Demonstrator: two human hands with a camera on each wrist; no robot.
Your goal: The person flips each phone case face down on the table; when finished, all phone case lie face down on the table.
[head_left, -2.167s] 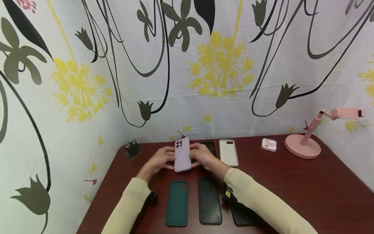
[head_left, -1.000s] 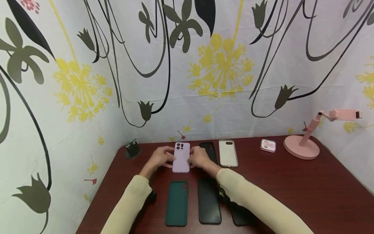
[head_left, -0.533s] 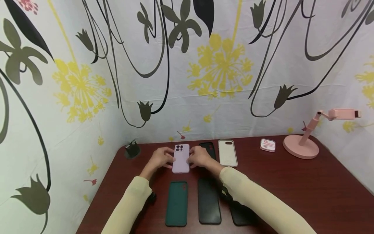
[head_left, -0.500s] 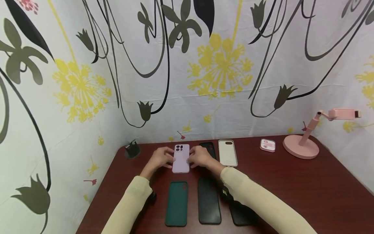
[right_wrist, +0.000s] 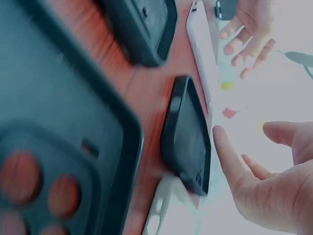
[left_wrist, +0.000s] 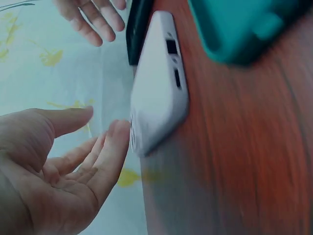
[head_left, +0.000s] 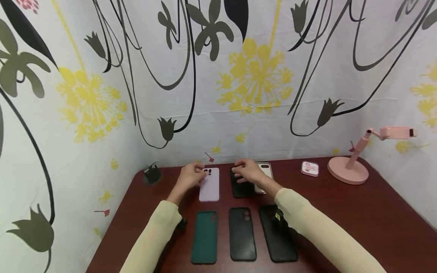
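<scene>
A lilac phone case (head_left: 209,187) lies back up on the table in the head view, camera corner toward the wall. My left hand (head_left: 191,177) hovers at its upper left corner, thumb and fingers apart; in the left wrist view my left hand (left_wrist: 73,171) has its fingertips right by the case's camera end. My right hand (head_left: 250,172) hangs over a small black phone case (head_left: 240,189), fingers spread and holding nothing. In the right wrist view that black case (right_wrist: 188,137) lies beside my right hand (right_wrist: 274,181). A white phone case (head_left: 266,168) is partly hidden behind my right hand.
In the near row lie a green case (head_left: 205,237), a black case (head_left: 241,235) and another black case (head_left: 278,235). A small black object (head_left: 152,174) stands at back left. A pink phone stand (head_left: 348,170) and a small flat box (head_left: 310,168) are at back right.
Both hands held the lilac case, tilted up at first, then laid down flat. Now they have let go; my right hand has moved right over the small black case, my left slightly up.
</scene>
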